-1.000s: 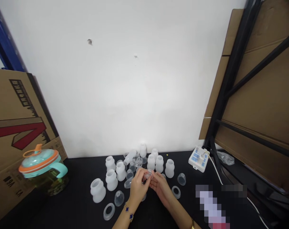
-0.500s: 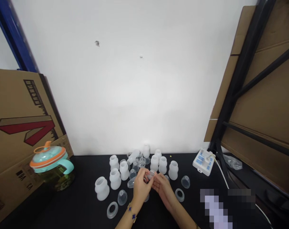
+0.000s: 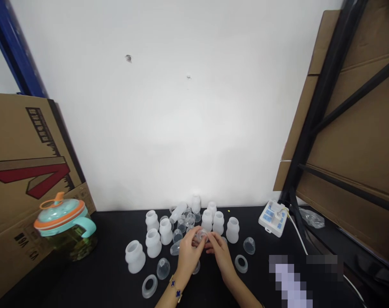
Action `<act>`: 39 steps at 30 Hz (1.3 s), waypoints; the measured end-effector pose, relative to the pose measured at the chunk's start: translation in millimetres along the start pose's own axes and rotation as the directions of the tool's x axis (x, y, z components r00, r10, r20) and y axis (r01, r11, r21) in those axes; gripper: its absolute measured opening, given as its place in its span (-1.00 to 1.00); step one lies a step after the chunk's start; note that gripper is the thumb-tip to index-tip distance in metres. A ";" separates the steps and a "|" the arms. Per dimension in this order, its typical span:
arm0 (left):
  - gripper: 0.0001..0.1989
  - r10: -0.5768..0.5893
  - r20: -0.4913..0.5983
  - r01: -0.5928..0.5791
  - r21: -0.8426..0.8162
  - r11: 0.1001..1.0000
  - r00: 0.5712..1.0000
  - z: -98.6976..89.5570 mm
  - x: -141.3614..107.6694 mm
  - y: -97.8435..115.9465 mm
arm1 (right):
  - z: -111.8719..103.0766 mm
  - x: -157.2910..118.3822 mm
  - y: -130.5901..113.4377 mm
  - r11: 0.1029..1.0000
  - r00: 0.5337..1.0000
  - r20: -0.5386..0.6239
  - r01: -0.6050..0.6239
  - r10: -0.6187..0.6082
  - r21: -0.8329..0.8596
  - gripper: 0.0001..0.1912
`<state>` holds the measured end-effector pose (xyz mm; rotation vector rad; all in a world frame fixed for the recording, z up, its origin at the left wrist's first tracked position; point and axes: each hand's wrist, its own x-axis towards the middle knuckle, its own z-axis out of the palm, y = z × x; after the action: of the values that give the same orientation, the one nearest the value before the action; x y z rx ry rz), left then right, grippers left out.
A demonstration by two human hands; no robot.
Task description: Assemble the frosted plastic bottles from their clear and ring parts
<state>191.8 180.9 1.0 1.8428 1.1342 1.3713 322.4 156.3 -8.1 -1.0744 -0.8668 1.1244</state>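
Between my hands is a small clear bottle nipple (image 3: 201,235), partly covered by fingers. My left hand (image 3: 188,251) pinches it from the left, thumb and fingers closed on its edge. From the right, the thumb and fingertips of my right hand (image 3: 221,253) press on the same piece. Behind my hands lies a loose group of clear nipples (image 3: 190,220) and clear caps. White baby bottles without lids stand on both sides, one large bottle (image 3: 135,256) at left and another bottle (image 3: 233,230) at right. A clear ring (image 3: 241,258) and a domed cap (image 3: 249,245) lie right of my right hand.
On the black table (image 3: 114,239), a second ring (image 3: 145,289) and a domed cap (image 3: 163,268) lie front left. A teal-lidded jug (image 3: 66,229) stands far left by a cardboard box (image 3: 17,141). At right are a power strip (image 3: 273,218), its cable and a black metal frame.
My fingers have shifted around the nipple, and the right hand has turned slightly inward against it. The whole view has moved a little; the things on the table have stayed in place.
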 end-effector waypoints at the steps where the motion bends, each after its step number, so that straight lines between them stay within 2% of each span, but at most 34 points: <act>1: -0.67 0.007 -0.005 -0.007 -0.013 1.000 1.000 -0.8 0.4 1.1 | 0.0 -1.0 -0.1 0.999 0.999 -0.005 0.038 -0.038 -0.033 -0.39; 6: -0.69 0.015 0.045 -0.014 -0.044 0.999 0.999 -5.2 1.9 5.7 | 1.6 -12.3 -5.9 0.956 0.972 0.042 0.233 -0.229 -0.176 -0.48; 9: -0.70 0.032 0.068 -0.027 -0.063 0.998 0.997 -6.6 2.0 8.5 | 1.1 -15.3 -9.3 0.931 0.959 0.075 0.285 -0.275 -0.230 -0.56; 15: -0.69 0.094 0.132 -0.090 -0.034 0.995 0.987 -4.7 -0.7 10.2 | -2.7 -9.8 -6.1 0.941 0.968 0.055 0.250 -0.243 -0.228 -0.56; 19: -0.66 0.132 0.109 -0.135 0.023 0.991 0.985 -2.5 -2.7 7.1 | -1.3 -9.9 -5.9 0.959 0.976 0.040 0.219 -0.215 -0.182 -0.57; 24: -0.64 0.093 0.106 -0.103 0.097 0.990 0.990 -2.8 -4.6 4.7 | 0.4 -12.6 -6.2 0.968 0.978 0.014 0.209 -0.210 -0.140 -0.55; 30: -0.54 0.119 0.117 -0.122 0.014 0.992 0.986 -4.4 -5.9 7.5 | -2.8 -8.6 -2.0 0.973 0.979 -0.006 0.204 -0.206 -0.113 -0.51; 35: -0.76 0.124 0.100 -0.129 0.039 0.991 0.987 -4.0 -4.4 9.8 | -3.8 -6.3 -0.6 0.977 0.984 0.000 0.179 -0.181 -0.113 -0.52; 39: -0.82 0.104 0.076 -0.110 0.077 0.991 0.992 -3.0 -3.8 9.1 | -3.1 -7.6 -1.9 0.975 0.988 0.028 0.153 -0.150 -0.158 -0.52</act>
<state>191.1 173.0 7.7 2.0202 1.0823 1.3237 324.1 148.0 -7.3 -1.1114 -1.0481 0.9492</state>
